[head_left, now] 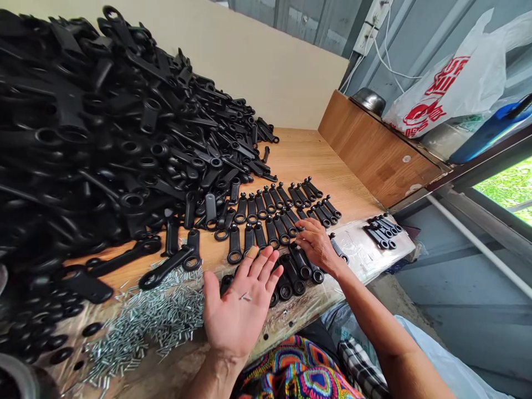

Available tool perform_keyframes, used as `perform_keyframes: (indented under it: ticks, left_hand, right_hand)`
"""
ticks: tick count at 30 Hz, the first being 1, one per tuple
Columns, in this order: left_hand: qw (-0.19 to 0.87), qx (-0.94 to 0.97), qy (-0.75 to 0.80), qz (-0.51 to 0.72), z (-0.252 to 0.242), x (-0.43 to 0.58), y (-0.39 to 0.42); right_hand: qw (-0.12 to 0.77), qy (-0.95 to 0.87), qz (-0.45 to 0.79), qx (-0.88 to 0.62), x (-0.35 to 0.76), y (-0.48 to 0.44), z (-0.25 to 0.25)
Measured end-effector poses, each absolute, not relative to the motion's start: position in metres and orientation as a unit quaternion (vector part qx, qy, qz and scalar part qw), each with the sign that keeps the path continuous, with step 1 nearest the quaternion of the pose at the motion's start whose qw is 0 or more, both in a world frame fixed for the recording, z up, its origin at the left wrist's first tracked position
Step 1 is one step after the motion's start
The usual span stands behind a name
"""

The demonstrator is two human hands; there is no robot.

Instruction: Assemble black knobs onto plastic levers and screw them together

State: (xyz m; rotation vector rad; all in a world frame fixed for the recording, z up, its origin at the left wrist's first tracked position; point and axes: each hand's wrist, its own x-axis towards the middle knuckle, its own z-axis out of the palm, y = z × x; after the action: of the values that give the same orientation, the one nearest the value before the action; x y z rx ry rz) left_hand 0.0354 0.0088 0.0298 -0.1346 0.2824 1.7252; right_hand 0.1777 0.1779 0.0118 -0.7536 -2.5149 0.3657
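Fingers of my left hand: spread wide, palm up, holding nothing, one steel pin lying loose on the palm, just beside the black levers. Right hand: palm down, fingers loosely open, resting on the levers, no grip visible. Pin heap: left of both hands.

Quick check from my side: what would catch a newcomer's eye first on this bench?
The huge heap of black ring-ended parts dominates the left of the wooden bench. In front of it, neat rows of the same parts run out under the right hand. At the near edge, a spread of small silver pins lies beside the open left hand.
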Motion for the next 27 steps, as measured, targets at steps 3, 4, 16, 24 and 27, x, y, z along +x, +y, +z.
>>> perform_keyframes:
  ticks: [3,4,16,24,27]
  left_hand:
    - [0.642,-0.057,0.122,0.755,0.029,0.035,0.009]
    - [0.642,-0.056,0.123,0.755,0.029,0.035,0.009]
    - [0.63,-0.055,0.137,0.762,0.03,0.035,0.009]
    - [0.62,-0.044,0.16,0.767,0.031,0.036,0.011]
    - [0.618,-0.034,0.158,0.769,0.029,0.037,0.012]
  right_hand:
    - [0.24,-0.924,0.127,-0.271,0.179,0.177,0.011]
    - [0.236,-0.925,0.123,-0.271,0.179,0.177,0.01]
    - [0.115,-0.946,0.041,-0.301,0.179,0.168,0.017]
    - [0.095,-0.947,0.023,-0.307,0.187,0.16,0.021]
    - [0.091,-0.948,0.028,-0.305,0.19,0.158,0.018]
